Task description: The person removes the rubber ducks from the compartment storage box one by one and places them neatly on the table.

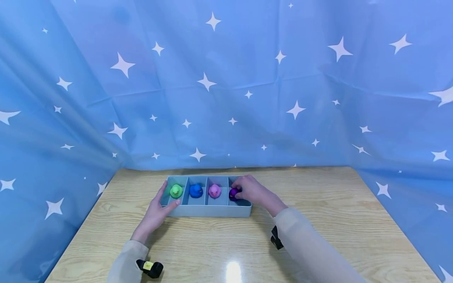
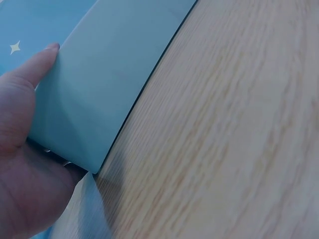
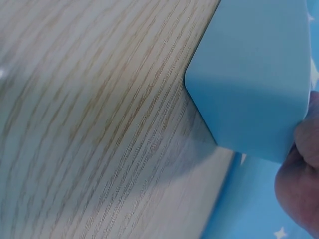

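Observation:
A long light-blue box point(image 1: 212, 211) with compartments side by side stands on the table. From left to right it holds a green toy duck point(image 1: 176, 191), a blue toy duck point(image 1: 196, 191), a pink toy duck point(image 1: 214, 191) and a purple toy duck point(image 1: 232, 194). My left hand point(image 1: 158, 212) holds the box's left end, its thumb over the front rim and its fingers along the side. In the rightmost compartment my right hand point(image 1: 252, 190) pinches the purple duck, which it partly hides. The right wrist view shows only the box's outside and part of that hand.
The box sits toward the back of a light wooden table point(image 1: 212, 243). Behind and at both sides hangs a blue cloth point(image 1: 247, 137) with white stars. Black wrist devices point(image 1: 152, 269) are strapped over the sleeves.

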The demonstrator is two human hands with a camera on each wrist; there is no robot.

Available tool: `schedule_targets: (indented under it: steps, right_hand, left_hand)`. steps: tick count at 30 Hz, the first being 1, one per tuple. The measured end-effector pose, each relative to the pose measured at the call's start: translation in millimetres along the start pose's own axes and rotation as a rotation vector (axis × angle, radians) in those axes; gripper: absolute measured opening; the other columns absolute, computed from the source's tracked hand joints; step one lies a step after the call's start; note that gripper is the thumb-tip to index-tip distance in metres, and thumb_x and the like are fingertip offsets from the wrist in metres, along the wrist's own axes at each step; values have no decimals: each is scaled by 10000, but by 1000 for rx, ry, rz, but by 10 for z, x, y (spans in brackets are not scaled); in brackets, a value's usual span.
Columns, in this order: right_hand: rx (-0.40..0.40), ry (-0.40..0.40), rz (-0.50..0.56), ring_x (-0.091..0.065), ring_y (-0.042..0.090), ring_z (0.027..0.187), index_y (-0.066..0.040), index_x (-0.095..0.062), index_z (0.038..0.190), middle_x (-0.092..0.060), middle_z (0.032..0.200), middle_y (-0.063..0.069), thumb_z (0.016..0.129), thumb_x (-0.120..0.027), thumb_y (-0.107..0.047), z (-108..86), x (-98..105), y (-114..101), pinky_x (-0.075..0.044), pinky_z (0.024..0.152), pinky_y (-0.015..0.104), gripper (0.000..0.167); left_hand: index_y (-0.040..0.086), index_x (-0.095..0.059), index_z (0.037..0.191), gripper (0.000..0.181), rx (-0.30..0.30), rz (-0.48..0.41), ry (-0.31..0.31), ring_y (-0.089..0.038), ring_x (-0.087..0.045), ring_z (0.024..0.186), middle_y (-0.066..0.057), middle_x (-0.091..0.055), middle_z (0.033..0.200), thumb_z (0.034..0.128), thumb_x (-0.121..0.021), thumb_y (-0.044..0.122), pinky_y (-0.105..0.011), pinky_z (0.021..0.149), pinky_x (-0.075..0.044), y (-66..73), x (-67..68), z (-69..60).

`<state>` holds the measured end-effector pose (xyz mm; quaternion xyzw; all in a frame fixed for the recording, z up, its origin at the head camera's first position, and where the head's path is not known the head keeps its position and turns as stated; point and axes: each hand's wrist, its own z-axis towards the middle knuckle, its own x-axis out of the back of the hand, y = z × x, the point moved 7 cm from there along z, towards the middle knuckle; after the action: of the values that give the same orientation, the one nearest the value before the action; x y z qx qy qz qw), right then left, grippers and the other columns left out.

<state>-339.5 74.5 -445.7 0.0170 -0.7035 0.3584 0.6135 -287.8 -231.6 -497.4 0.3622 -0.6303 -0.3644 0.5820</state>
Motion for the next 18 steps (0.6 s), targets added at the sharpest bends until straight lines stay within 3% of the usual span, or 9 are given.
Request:
schedule_targets:
  steps: [18]
  right_hand:
    - [55, -7, -55, -646, 212, 950, -22, -773, 1136, -743, 1033, 80, 890, -806, -74, 3, -9, -34, -540, 885, 402, 254]
  left_hand:
    - [172, -58, 1668, 917, 13, 0, 6, -448, -95, 1536, -208, -99, 1696, 1009, -668, 359, -629, 1200, -159, 4, 2, -5]
